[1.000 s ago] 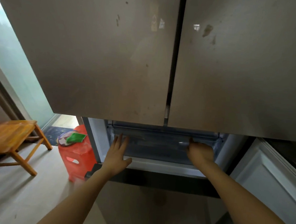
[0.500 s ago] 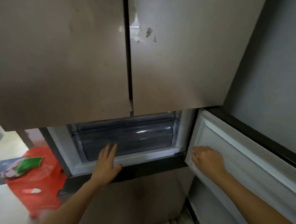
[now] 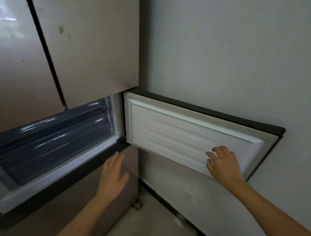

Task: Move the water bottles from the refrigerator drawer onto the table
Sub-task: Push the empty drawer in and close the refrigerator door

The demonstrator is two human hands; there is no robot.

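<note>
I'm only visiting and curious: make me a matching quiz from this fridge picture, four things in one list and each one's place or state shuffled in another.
1. small fridge door with white inner lining
2. dark translucent plastic drawer
3. left hand
4. right hand

A. touches the white lining
B. swung open beside the grey wall
C. fingers straight, lower than the drawer
D. pushed in, inside the fridge

Pairs: 1-B, 2-D, 3-C, 4-A

I see the right hand (image 3: 223,164) resting bent fingers on the open door's (image 3: 177,134) white inner panel. The left hand (image 3: 113,174), fingers straight, is by the dark sill under the smoky drawer (image 3: 53,140), possibly touching it.
</note>
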